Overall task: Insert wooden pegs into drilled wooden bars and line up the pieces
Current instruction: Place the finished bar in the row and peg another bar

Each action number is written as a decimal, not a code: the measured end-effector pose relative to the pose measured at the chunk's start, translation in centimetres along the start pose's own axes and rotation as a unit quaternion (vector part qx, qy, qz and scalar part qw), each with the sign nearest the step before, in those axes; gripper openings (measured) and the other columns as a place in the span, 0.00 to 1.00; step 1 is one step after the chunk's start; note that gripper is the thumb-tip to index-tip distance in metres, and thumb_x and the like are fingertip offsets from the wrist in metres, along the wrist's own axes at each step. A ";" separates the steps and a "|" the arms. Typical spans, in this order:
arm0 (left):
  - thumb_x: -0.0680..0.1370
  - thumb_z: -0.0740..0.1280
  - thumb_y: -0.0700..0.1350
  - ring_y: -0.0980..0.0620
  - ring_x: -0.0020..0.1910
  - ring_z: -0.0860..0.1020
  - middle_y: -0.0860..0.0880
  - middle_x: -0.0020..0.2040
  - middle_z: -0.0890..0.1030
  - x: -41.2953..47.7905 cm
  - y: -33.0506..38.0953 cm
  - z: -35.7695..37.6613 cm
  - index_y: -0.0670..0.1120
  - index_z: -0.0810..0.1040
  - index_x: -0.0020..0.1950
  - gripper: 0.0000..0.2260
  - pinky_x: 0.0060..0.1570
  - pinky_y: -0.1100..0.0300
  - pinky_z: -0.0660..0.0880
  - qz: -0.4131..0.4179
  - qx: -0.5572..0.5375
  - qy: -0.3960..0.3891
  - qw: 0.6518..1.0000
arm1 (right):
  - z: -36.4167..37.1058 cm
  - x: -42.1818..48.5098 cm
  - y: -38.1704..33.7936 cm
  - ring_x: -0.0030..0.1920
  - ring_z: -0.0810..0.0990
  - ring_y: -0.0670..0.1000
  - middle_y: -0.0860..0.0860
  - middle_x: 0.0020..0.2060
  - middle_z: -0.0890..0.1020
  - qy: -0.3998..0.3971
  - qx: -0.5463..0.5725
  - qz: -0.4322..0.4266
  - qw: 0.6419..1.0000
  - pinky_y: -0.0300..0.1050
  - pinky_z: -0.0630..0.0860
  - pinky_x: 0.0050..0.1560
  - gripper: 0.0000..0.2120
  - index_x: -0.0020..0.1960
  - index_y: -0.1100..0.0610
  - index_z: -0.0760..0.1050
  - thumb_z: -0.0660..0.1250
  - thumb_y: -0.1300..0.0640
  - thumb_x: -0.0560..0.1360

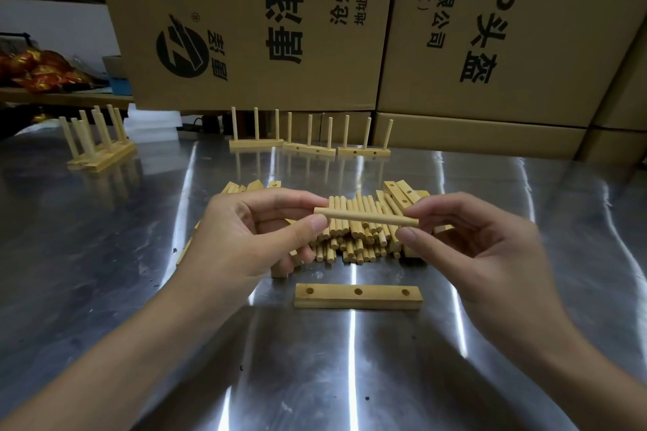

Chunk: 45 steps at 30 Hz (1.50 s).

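Peg (366, 216) sits level, pinched at each end by thumb and forefinger of my left hand (245, 238) and right hand (472, 248). Bar (357, 296) lies just below them, three holes empty. Next I'd tip the peg upright over a hole. Left hand hides part of the pile (353, 241) behind.

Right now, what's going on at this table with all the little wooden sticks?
A person is holding one wooden peg level. The left hand pinches one end and the right hand pinches the other, above a pile of loose pegs. A drilled bar with three empty holes lies on the metal table in front. Finished bars with upright pegs stand in a row at the back.
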<state>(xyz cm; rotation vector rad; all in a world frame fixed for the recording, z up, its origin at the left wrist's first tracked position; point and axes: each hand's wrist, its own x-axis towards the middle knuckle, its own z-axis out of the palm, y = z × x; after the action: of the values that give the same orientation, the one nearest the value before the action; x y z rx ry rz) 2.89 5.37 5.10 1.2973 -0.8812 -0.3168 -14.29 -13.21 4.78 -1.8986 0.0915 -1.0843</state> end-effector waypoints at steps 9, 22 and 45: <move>0.71 0.77 0.43 0.51 0.32 0.80 0.46 0.39 0.86 0.0 -0.1 -0.1 0.41 0.88 0.52 0.12 0.31 0.64 0.75 0.003 -0.003 -0.002 1.000 | -0.2 0.0 -0.1 0.43 0.83 0.52 0.50 0.41 0.85 -0.020 -0.041 0.002 0.999 0.48 0.80 0.41 0.08 0.48 0.51 0.84 0.79 0.52 0.71; 0.71 0.64 0.76 0.63 0.53 0.69 0.64 0.49 0.73 -0.4 -0.9 -1.9 0.66 0.81 0.59 0.24 0.45 0.64 0.69 0.113 0.582 -0.174 0.786 | -0.3 -0.2 0.7 0.40 0.84 0.57 0.50 0.40 0.87 -0.082 -0.094 0.030 0.992 0.60 0.80 0.40 0.04 0.50 0.51 0.81 0.73 0.56 0.75; 0.80 0.72 0.50 0.43 0.60 0.86 0.41 0.62 0.86 -0.6 -0.2 0.9 0.45 0.86 0.64 0.15 0.49 0.50 0.86 -0.105 -0.175 -0.145 0.968 | 1.5 -1.4 -2.5 0.39 0.84 0.50 0.43 0.45 0.85 0.017 -0.117 -0.116 0.986 0.47 0.77 0.35 0.06 0.54 0.48 0.81 0.74 0.54 0.77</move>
<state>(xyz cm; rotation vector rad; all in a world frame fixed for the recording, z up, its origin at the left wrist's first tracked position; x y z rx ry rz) 1.86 5.09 4.70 1.0277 -0.8838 -0.8090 -14.95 -10.13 5.39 -2.1414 0.0175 -1.3113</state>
